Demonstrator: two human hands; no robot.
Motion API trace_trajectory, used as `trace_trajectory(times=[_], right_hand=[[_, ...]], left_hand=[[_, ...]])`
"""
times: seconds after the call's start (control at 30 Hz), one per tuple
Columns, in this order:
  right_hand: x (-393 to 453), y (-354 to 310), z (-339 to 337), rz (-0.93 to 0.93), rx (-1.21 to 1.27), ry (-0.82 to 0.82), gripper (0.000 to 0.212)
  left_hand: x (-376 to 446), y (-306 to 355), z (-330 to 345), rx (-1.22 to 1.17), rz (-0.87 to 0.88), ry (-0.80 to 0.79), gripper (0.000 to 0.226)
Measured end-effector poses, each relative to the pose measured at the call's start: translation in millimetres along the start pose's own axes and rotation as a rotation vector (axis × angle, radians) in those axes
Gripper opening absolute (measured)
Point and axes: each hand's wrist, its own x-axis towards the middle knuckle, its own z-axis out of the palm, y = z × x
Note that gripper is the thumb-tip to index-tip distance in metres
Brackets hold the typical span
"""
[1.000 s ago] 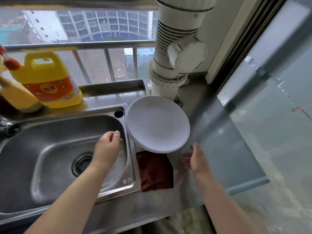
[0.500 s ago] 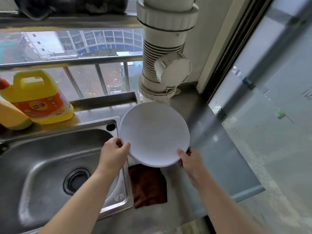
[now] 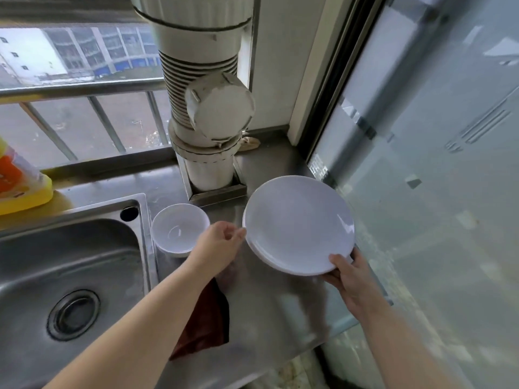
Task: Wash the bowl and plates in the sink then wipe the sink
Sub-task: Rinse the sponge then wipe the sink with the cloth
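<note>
Two hands grip stacked round white plates (image 3: pixel 297 223) right of the small white bowl (image 3: pixel 179 227): left hand (image 3: pixel 222 244) pinching the left rim, right hand (image 3: pixel 349 276) clasping the near rim.

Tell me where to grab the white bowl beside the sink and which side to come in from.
Grip the bowl by its rim, thumb inside and fingers on the outer wall. It sits upright and open on the counter, so the rim is exposed all round. Come from above on its near right side, where the left hand already is; the sink edge crowds its left side.
</note>
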Motion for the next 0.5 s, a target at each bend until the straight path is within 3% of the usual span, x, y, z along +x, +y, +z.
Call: trace_trajectory(times=[0.13, 0.23, 0.4, 0.5], right_hand=[[22.9, 9.2, -2.7, 0.009, 0.049, 0.033, 0.037], [35.6, 16.8, 0.1, 0.054, 0.099, 0.062, 0.038], [52.6, 30.8, -3.4, 0.08, 0.062, 0.116, 0.031], [60.8, 35.7, -5.8, 0.086, -0.082, 0.191, 0.028]], left_hand=[[3.0, -17.9, -18.8, 0.055, 0.104, 0.362, 0.018], [1.6, -39.2, -33.8, 0.093, 0.007, 0.498, 0.027], [2.0, -60.6, -42.9, -0.048, -0.257, 0.551, 0.053], [3.8, -67.1, -43.8, -0.168, -0.339, 0.506, 0.053]])
